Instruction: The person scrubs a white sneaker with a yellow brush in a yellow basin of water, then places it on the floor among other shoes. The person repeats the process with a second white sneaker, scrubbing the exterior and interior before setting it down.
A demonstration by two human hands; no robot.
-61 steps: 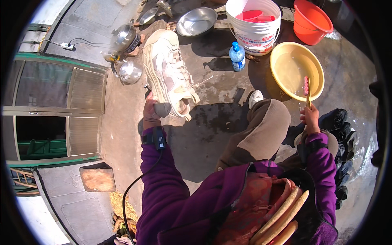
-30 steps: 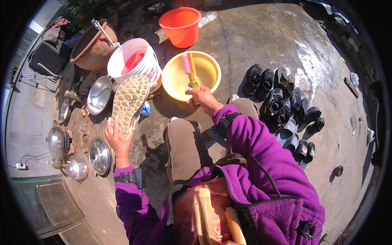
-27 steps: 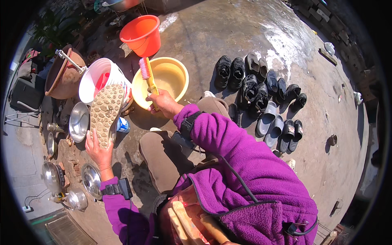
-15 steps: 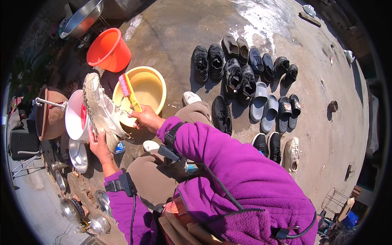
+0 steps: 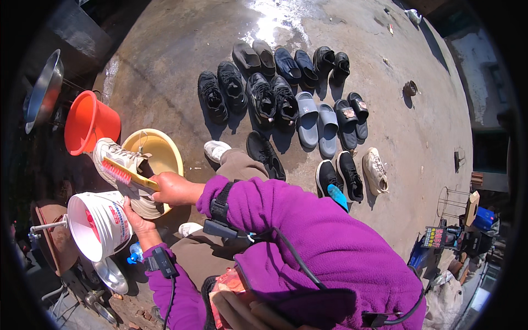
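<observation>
A cream lace-up sneaker (image 5: 118, 155) is held up by my left hand (image 5: 138, 218), which grips it from below near the heel and sole. My right hand (image 5: 175, 188) is closed round the yellow handle of a scrub brush (image 5: 131, 175). The brush's red and pink bristles lie against or just over the sneaker's side; I cannot tell whether they touch. Behind the sneaker stands a yellow basin (image 5: 170, 144), partly hidden by it. A white bucket (image 5: 102, 223) with something red inside is beside my left hand.
An orange-red bucket (image 5: 93, 122) and a metal basin (image 5: 46, 91) stand at far left. Several dark shoes and slippers (image 5: 275, 102) are lined up on the concrete to the right, with the matching cream sneaker (image 5: 375, 170) at their near end. A blue-capped bottle (image 5: 135, 253) lies near my left wrist.
The brush has gone from upright beside the sneaker to lying across its side. The sneaker has tipped over, toe now toward the upper left. My view has shifted toward the right.
</observation>
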